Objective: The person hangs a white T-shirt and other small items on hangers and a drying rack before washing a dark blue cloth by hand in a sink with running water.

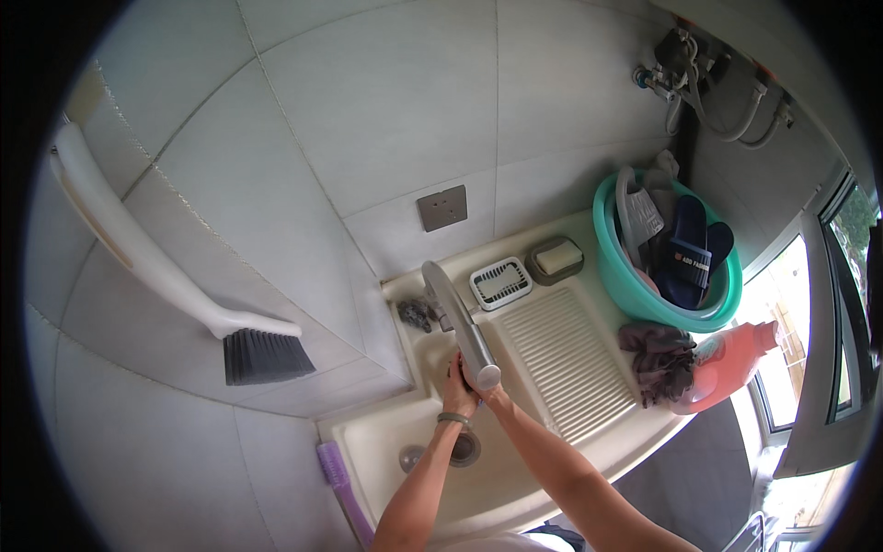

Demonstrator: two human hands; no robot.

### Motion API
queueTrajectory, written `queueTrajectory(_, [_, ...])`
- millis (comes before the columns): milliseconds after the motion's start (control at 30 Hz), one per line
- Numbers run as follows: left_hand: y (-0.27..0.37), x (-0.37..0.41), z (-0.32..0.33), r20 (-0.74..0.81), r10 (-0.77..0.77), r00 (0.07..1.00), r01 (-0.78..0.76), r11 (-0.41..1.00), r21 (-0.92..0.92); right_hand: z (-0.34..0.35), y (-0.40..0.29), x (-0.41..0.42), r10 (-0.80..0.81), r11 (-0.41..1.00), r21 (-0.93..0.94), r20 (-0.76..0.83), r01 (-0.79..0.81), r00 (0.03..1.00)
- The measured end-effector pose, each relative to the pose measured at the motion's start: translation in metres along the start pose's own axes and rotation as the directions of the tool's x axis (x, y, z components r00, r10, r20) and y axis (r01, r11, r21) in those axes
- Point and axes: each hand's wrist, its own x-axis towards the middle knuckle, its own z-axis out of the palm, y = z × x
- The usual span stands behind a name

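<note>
Both hands meet under the spout of a metal faucet (469,338), over the basin of a cream laundry sink (497,483). My left hand (458,392), with a greenish bangle at the wrist, touches my right hand (488,388), which the spout partly covers. Something small and dark shows between them, with a bit of blue below; what it is, and which hand has it, is hidden. A dark drain (465,448) lies beneath the wrists. Right of the hands is the ribbed washboard (569,359). A wad of steel wool (415,314) sits behind the faucet's left side.
A white soap dish (501,283) and a soap bar (559,257) in a dark dish stand behind the washboard. At right are a teal basin (607,276) of slippers, a dark cloth (659,359) and a pink jug (724,366). A purple brush (343,483) lies left; a white-handled brush (152,248) hangs.
</note>
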Motion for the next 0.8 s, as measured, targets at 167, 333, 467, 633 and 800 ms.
queueTrajectory(167, [0.049,0.0,-0.011,0.067,-0.108,0.992,0.104,0.993,0.05,-0.051,-0.056,0.01,-0.069,0.952,0.297,-0.044,0.079,0.997])
queueTrajectory(333, [0.056,-0.011,-0.005,0.133,-0.112,0.985,0.125,0.987,-0.096,-0.097,-0.097,-0.009,-0.118,0.923,0.376,0.072,0.082,0.99])
queueTrajectory(467, [0.102,-0.025,-0.027,0.044,0.27,0.962,-0.272,0.962,0.03,-0.147,-0.137,-0.032,0.065,0.826,0.542,0.182,-0.155,0.981])
queueTrajectory(633, [0.098,-0.024,-0.048,0.177,0.121,0.977,-0.136,0.988,0.072,-0.17,-0.165,-0.045,0.027,0.748,0.641,0.225,-0.169,0.974])
queueTrajectory(800, [0.105,-0.032,-0.061,0.129,0.236,0.963,-0.241,0.97,0.022,-0.155,-0.177,-0.042,-0.005,0.738,0.671,0.119,-0.077,0.993])
